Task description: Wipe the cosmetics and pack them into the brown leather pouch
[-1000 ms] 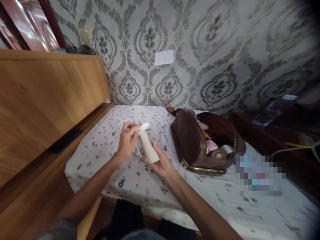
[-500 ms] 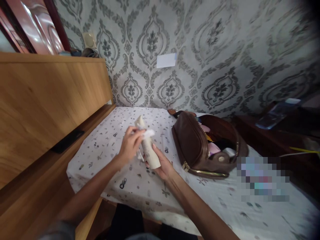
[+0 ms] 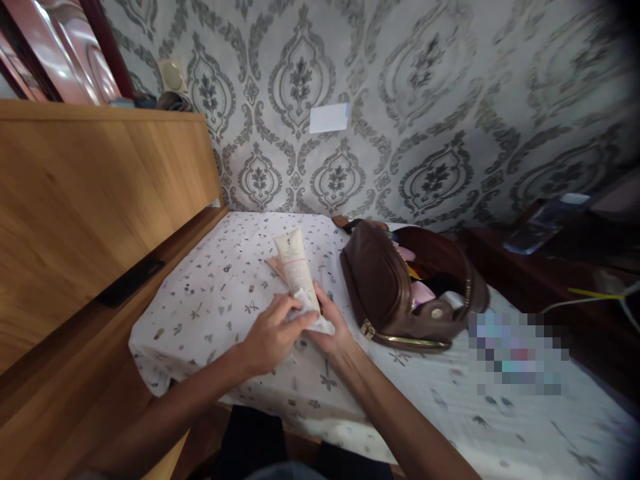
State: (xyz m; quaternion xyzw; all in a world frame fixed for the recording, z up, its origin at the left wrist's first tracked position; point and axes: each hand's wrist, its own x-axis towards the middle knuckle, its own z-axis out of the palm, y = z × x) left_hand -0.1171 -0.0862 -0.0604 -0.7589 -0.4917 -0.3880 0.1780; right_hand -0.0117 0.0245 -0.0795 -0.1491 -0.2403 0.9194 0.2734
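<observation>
Lap: dark trousers (image 3: 253, 443) show below the near edge of a worktop (image 3: 200, 300) draped in white cloth with small printed motifs.
Left hand (image 3: 273, 333): its fingers, bent and nearly closed, pinch a crumpled white tissue (image 3: 320, 325) against the near end of a flattened, cream-coloured tube with fine print (image 3: 295, 263).
Right hand (image 3: 334, 328): curled around that same near end from the right, thumb along the tube's edge, the other fingers mostly hidden behind it.
Tube: leaning slightly left between the two hands, it points its flat, wide end away from the person, over the worktop.
Behind the tube: a pinkish-tan, flat-looking piece (image 3: 277, 266) peeks out at the left; whether it touches the tube is unclear.
Bag: a brown leather-look bag with gold-toned zips (image 3: 377, 280) gapes at right, pink and white items (image 3: 423, 293) inside.
Beside the bag: an object obscured by pixelation (image 3: 517, 353) lies on the cloth.
Cabinet: a light-brown wooden unit (image 3: 100, 180) flanks the worktop at left.
Wall: grey damask-patterned wallpaper (image 3: 300, 73) carries a white paper rectangle (image 3: 329, 118).
</observation>
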